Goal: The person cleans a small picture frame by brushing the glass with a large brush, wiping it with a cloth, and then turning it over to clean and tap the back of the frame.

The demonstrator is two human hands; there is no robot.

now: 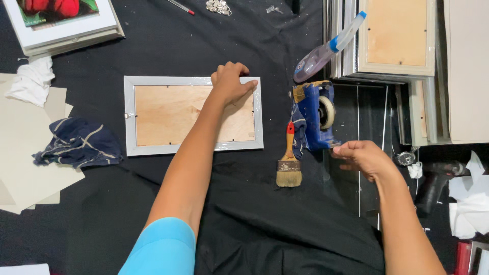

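Silver picture frame (194,115) lying face down on black cloth (254,219), wooden back showing, shiny wrap on its edges. Left hand (230,82) pressing down on top right corner of frame, fingers curled, holding nothing. Just right of frame: blue tape holder (315,115) with roll of tape inside. Right hand (362,158) at bottom end of tape holder, fingers pinched together there; cannot tell what is pinched. Paint brush (289,162) with red and wooden handle between frame and tape holder, near frame's bottom right corner. Spray bottle (326,51) above tape holder, lying tilted. Blue striped rag (77,142) left of frame. Stack of more frames (392,40) far right of frame.
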